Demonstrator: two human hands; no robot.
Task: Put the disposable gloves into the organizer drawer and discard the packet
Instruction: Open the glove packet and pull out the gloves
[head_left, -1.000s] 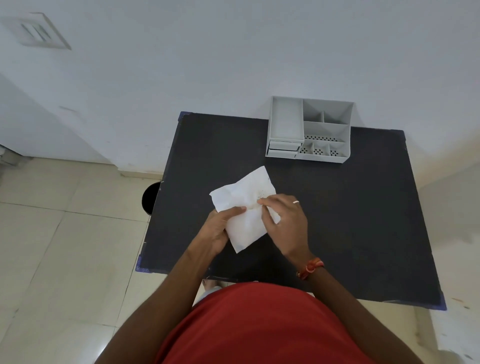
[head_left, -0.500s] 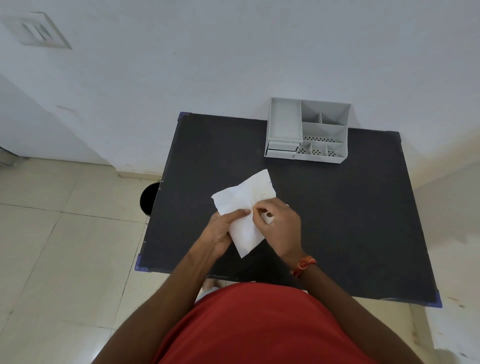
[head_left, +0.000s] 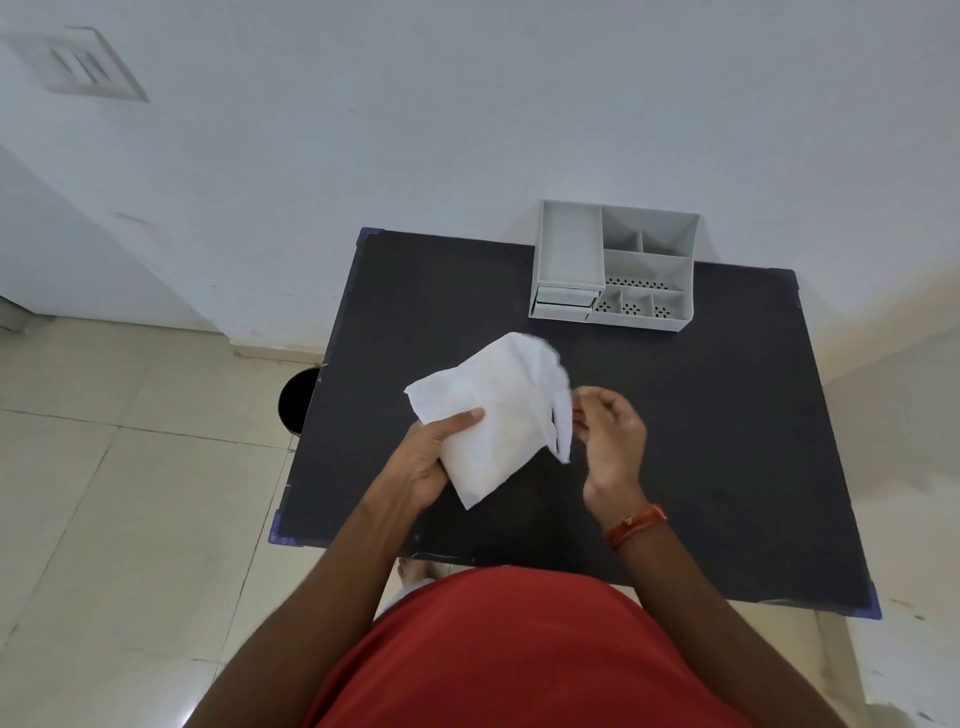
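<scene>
The right hand (head_left: 610, 439), pressed on the packet (head_left: 493, 415) a second ago, is now off to the packet's right, fingers curled at a blurred white flap on its right edge. That edge now looks opened and ragged. The packet sits higher, nearer the organizer (head_left: 613, 267).

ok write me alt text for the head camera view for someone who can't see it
A person in a red shirt holds a white packet in the left hand above a black table, the right hand pinching its blurred torn edge. A grey organizer stands at the table's far edge by the wall, its drawers shut.
</scene>
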